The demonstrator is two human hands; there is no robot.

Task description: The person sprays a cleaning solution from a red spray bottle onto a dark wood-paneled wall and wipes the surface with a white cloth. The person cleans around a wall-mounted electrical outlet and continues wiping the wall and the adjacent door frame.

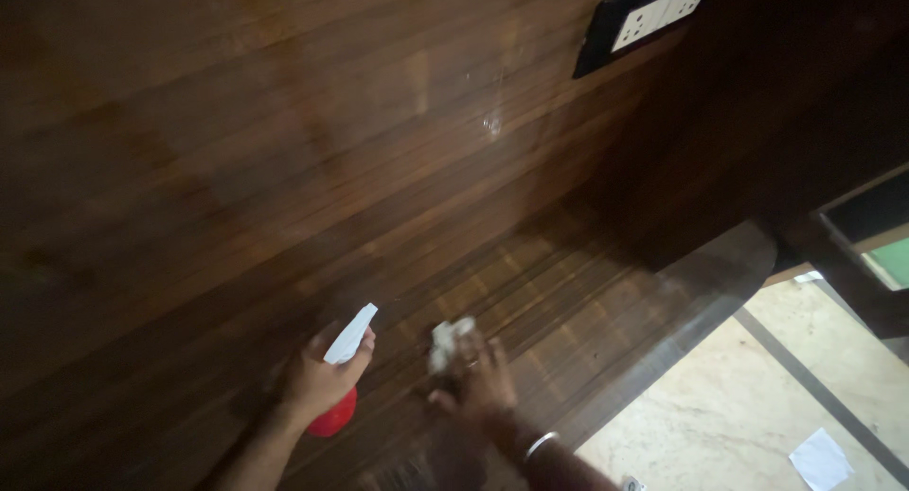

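My left hand point(317, 377) grips a spray bottle point(341, 382) with a white trigger head and a red body, its nozzle pointing up toward the dark wooden panel point(284, 150). Just to its right, my right hand point(478, 382) presses a crumpled white cloth point(447, 344) flat against the striped wooden surface point(568, 311). A ring and a metal bangle show on my right hand and wrist. A small wet spot point(491, 124) glistens on the panel above.
A white switch and socket plate in a black frame point(649, 17) is set in the panel at the top right. Pale marble floor point(739, 406) lies at the lower right, with a white paper scrap point(820, 459) on it. A dark wooden furniture edge point(852, 254) stands at the right.
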